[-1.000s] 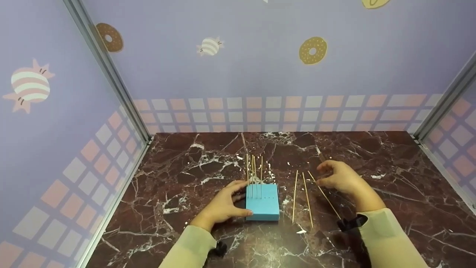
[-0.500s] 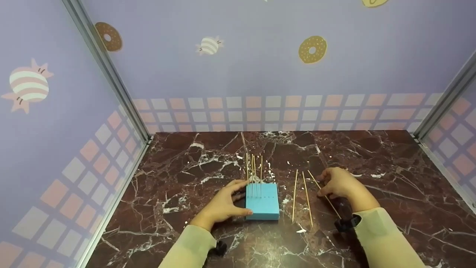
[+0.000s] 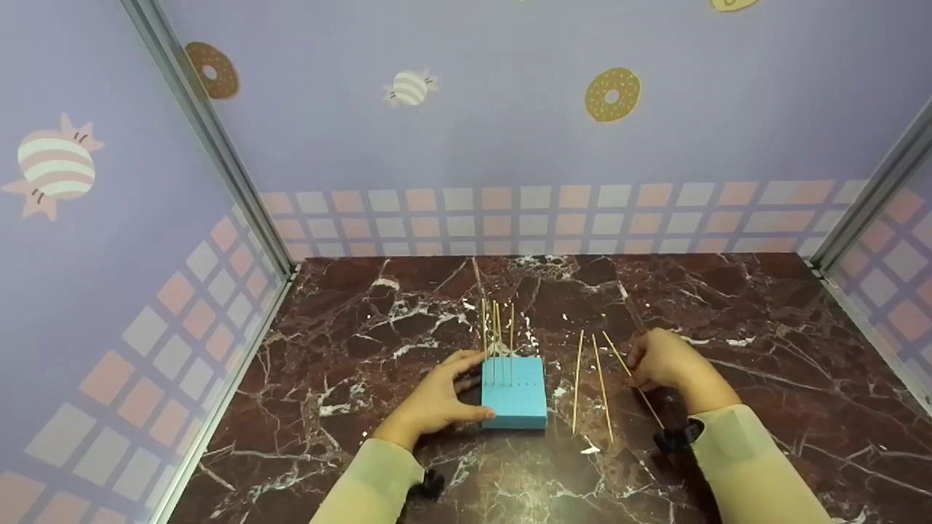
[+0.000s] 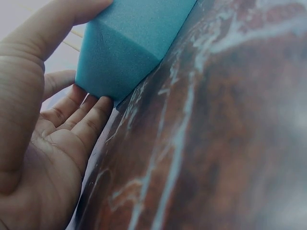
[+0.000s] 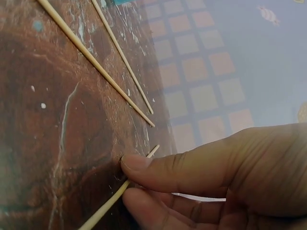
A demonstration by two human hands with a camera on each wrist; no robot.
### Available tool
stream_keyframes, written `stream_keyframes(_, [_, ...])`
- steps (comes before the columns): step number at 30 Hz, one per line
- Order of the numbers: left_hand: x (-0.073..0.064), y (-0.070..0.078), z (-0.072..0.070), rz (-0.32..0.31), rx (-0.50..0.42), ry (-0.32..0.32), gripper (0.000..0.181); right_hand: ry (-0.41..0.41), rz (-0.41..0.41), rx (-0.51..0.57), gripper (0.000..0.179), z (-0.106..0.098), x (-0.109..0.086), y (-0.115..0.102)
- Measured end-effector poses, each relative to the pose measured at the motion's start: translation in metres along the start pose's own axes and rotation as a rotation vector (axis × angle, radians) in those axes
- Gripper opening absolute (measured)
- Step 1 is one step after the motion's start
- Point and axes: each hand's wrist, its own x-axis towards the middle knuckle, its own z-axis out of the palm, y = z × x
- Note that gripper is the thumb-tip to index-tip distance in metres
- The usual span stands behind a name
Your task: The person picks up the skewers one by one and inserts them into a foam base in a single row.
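Note:
A light blue foam block (image 3: pixel 518 405) sits on the marble-patterned table, several thin bamboo skewers (image 3: pixel 512 331) standing upright in its left part. To the right of them runs a row of small holes. My left hand (image 3: pixel 437 397) holds the block at its left side; in the left wrist view the thumb lies on one face of the block (image 4: pixel 120 62) and the fingertips press another. Further right, my right hand (image 3: pixel 670 362) pinches a bamboo skewer (image 5: pixel 103 212) between thumb and fingers, close over the table. Part of this skewer is hidden behind the fingers.
Two loose bamboo skewers, a left one (image 3: pixel 577 386) and a right one (image 3: pixel 603 386), lie between the block and my right hand. White crumbs (image 3: pixel 530 338) are scattered behind the block, and a larger white scrap (image 3: pixel 590 450) lies in front. Patterned walls (image 3: pixel 466 218) enclose the table.
My right hand has come down and slightly nearer, and its thumb and fingers have closed on the rightmost skewer. The left hand and the block have stayed in place.

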Motion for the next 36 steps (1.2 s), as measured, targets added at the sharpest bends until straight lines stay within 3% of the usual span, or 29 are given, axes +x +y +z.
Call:
stream_keyframes(9, [-0.001,0.001,0.0,0.001,-0.006,0.001,0.106,0.011,-0.017,-0.013,0.017,0.0,0.0,0.002])
stream_keyframes(16, [-0.001,0.002,0.0,0.005,-0.008,-0.002,0.102,0.095,-0.078,-0.17,0.015,0.003,0.001,0.002])
stream_keyframes(20, [-0.001,0.003,0.0,0.01,-0.01,0.001,0.103,0.117,-0.095,-0.224,0.024,0.001,0.003,0.004])
stream_keyframes(29, [0.0,0.003,0.0,0.012,-0.014,0.002,0.105,0.141,-0.068,-0.175,0.005,-0.013,-0.003,0.002])
stream_keyframes(36, [0.0,0.001,0.0,0.001,-0.016,0.001,0.106,0.139,-0.143,-0.082,0.023,-0.014,-0.006,-0.006])
